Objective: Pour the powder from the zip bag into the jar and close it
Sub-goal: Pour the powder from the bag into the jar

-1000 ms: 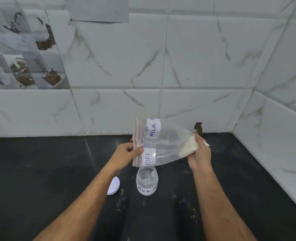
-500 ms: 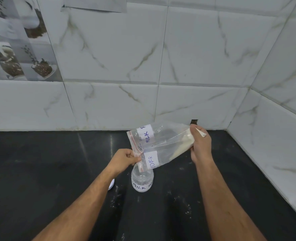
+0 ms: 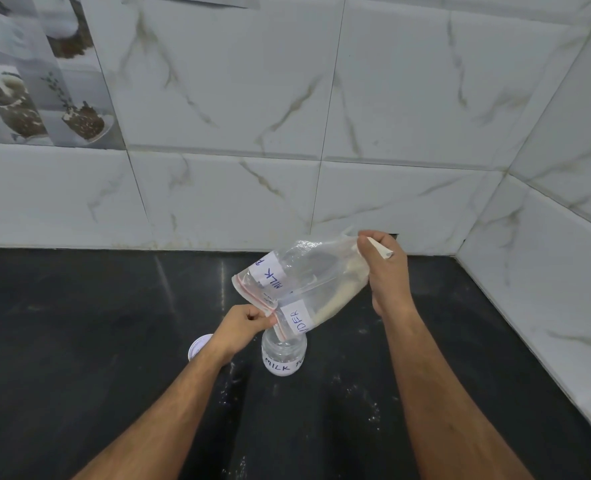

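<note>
A clear zip bag labelled "MILK POWDER" hangs tilted over the counter, its red zip mouth low at the left and white powder lying along its lower edge. My left hand pinches the mouth of the bag just above the jar. My right hand grips the raised bottom end of the bag. The small clear jar, labelled "MILK", stands upright and uncapped on the black counter, right under the bag's mouth. Its white lid lies on the counter to the left, partly hidden by my left wrist.
The black counter carries scattered specks of white powder in front of the jar. White marble-pattern tiled walls close it off at the back and on the right, meeting in a corner.
The bag has tipped further: my right hand lifted its bottom end while my left hand brought the mouth down to the jar. The powder has slid along the bag toward the mouth.
</note>
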The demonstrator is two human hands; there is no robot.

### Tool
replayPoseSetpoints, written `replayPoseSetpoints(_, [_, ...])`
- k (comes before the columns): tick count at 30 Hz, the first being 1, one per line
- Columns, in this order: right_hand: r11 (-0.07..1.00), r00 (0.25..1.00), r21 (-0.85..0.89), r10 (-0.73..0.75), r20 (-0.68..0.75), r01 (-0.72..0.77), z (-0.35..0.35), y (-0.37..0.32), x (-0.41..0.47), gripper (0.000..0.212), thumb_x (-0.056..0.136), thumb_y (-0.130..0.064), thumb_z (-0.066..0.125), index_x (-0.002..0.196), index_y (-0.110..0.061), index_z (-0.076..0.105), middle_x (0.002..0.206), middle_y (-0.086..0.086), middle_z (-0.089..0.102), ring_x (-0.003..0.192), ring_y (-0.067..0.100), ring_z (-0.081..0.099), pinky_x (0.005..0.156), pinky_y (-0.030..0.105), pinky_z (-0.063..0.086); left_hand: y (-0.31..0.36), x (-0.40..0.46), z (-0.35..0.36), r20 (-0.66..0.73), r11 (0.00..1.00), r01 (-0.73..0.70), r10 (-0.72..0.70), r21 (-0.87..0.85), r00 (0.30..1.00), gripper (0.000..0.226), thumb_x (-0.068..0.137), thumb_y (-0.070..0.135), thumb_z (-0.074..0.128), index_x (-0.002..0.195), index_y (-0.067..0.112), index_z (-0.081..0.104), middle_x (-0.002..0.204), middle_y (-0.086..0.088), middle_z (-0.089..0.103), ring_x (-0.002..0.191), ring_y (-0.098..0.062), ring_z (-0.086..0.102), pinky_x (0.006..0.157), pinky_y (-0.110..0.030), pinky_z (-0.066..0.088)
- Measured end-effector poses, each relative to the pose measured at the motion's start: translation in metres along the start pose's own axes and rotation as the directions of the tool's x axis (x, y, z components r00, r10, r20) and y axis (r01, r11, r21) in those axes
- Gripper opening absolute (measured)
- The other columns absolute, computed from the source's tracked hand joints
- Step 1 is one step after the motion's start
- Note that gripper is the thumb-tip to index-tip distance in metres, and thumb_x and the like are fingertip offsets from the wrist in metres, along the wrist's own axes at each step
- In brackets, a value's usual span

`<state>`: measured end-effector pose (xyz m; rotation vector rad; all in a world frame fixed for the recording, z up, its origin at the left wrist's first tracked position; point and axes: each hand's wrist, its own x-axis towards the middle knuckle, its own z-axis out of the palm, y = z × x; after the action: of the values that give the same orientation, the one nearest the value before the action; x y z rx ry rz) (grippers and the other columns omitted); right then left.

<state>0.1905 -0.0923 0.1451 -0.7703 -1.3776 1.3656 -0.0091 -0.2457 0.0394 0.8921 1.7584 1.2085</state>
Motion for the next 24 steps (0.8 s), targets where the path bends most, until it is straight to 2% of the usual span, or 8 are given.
replayPoseSetpoints(2, [1.000,1.000,-0.026,-0.013,0.016,0.014,0.004,-0.002,-0.002,0.010,0.084,-0.029,0.070,0.085,-0.037,0.075,0.088,-0.014,0.074,0.083,0.008,0.068,0.068,0.023,0.056,-0.006,0.000,0.000,-0.005,0.999,0.004,-0.004,-0.042,1.000,0.042,0.088,0.022,0.074,0.094,-0.017,0.061,0.092,-0.030,0.067,0.086,-0.022,0.055,0.088,-0.037,0.044])
replayPoseSetpoints(4, [0.998,0.999,-0.048,-0.026,0.030,0.027,0.009,-0.005,-0.004,0.012,0.086,-0.028,0.069,0.085,-0.039,0.075,0.086,-0.018,0.073,0.078,0.001,0.068,0.063,0.018,0.054,-0.011,-0.001,0.001,-0.024,0.998,-0.004,0.003,-0.064,1.000,0.043,0.088,0.023,0.074,0.095,-0.017,0.061,0.093,-0.030,0.067,0.085,-0.023,0.055,0.088,-0.038,0.045])
replayPoseSetpoints(7, [0.995,0.997,-0.079,-0.057,0.053,0.061,0.015,-0.008,-0.007,0.016,0.089,-0.028,0.068,0.085,-0.042,0.074,0.089,-0.022,0.073,0.080,-0.005,0.067,0.065,0.013,0.052,-0.016,0.000,0.005,-0.036,0.994,-0.009,0.005,-0.113,0.999,0.039,0.088,0.023,0.074,0.083,-0.013,0.061,0.083,-0.014,0.063,0.081,-0.019,0.055,0.086,-0.035,0.046])
replayPoseSetpoints(11, [0.988,0.992,-0.116,-0.094,0.090,0.104,0.023,-0.011,-0.010,0.017,0.089,-0.030,0.068,0.085,-0.046,0.072,0.090,-0.026,0.071,0.081,-0.008,0.064,0.066,0.011,0.050,-0.023,0.001,0.009,-0.076,0.992,0.026,-0.035,-0.126,0.997,0.033,0.088,0.020,0.074,0.057,0.017,0.065,0.072,-0.003,0.068,0.071,-0.009,0.061,0.080,-0.028,0.051])
replayPoseSetpoints(14, [0.987,0.989,-0.116,-0.104,0.102,0.115,0.026,-0.010,-0.011,0.014,0.088,-0.031,0.069,0.086,-0.045,0.073,0.090,-0.027,0.070,0.081,-0.008,0.063,0.067,0.010,0.050,-0.026,-0.001,0.012,-0.092,0.988,0.026,-0.040,-0.154,0.995,0.040,0.090,0.017,0.073,0.051,0.026,0.070,0.063,0.010,0.069,0.062,0.002,0.062,0.074,-0.022,0.047])
replayPoseSetpoints(17, [0.989,0.991,-0.108,-0.088,0.100,0.098,0.025,-0.009,-0.013,0.007,0.081,-0.041,0.073,0.088,-0.042,0.074,0.091,-0.025,0.071,0.083,-0.007,0.065,0.067,0.011,0.050,-0.027,-0.002,0.014,-0.118,0.984,0.013,-0.035,-0.180,0.992,0.042,0.090,0.016,0.072,0.051,0.030,0.070,0.059,0.014,0.067,0.058,0.004,0.061,0.071,-0.019,0.046])
replayPoseSetpoints(21, [0.999,0.997,-0.041,-0.002,0.074,0.005,0.023,-0.010,-0.017,0.046,0.074,-0.065,0.066,0.104,-0.030,0.072,0.103,-0.019,0.074,0.097,0.000,0.069,0.078,0.018,0.055,-0.024,-0.004,0.016,-0.111,0.986,-0.016,-0.003,-0.169,0.994,0.046,0.092,0.015,0.069,0.051,0.034,0.069,0.053,0.017,0.061,0.054,0.006,0.056,0.065,-0.013,0.045])
replayPoseSetpoints(24, [0.991,0.993,0.078,0.100,0.055,-0.104,0.021,-0.010,-0.021,0.079,0.079,-0.083,0.035,0.125,-0.024,0.063,0.130,0.001,0.068,0.119,0.016,0.066,0.099,0.036,0.052,-0.026,-0.004,0.017,-0.108,0.984,-0.053,0.035,-0.170,0.994,0.033,0.092,0.015,0.069,0.061,0.026,0.075,0.061,0.014,0.065,0.062,0.001,0.060,0.067,-0.014,0.048])
